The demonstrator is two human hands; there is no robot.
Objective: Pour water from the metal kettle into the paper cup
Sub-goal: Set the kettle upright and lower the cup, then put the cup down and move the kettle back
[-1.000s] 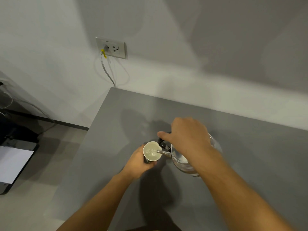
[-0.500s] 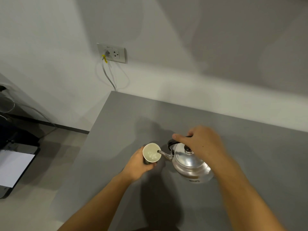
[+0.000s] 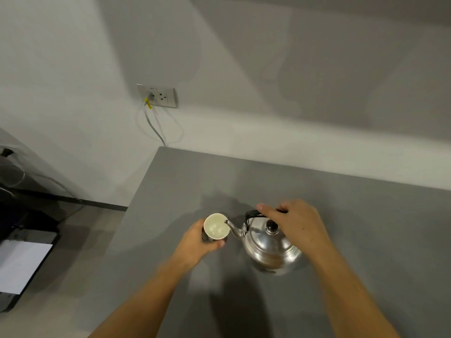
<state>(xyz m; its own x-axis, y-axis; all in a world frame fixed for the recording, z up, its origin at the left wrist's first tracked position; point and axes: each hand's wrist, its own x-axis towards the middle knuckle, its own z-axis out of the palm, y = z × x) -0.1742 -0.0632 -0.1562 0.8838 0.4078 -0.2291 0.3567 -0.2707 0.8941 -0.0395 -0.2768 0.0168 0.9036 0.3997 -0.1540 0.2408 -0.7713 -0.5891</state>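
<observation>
Both hands grip: left hand (image 3: 195, 242) paper cup (image 3: 216, 227), right hand (image 3: 296, 224) metal kettle (image 3: 269, 247).

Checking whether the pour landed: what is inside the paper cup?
The paper cup shows a pale interior with glints that look like water low down. How full it is cannot be told; the left hand covers its outer wall.

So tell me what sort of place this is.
Probably an office or utility room, not a proper kitchen: a bare grey table against a plain white wall, a wall socket with a cable plugged in, and what looks like a printer on the floor.
</observation>
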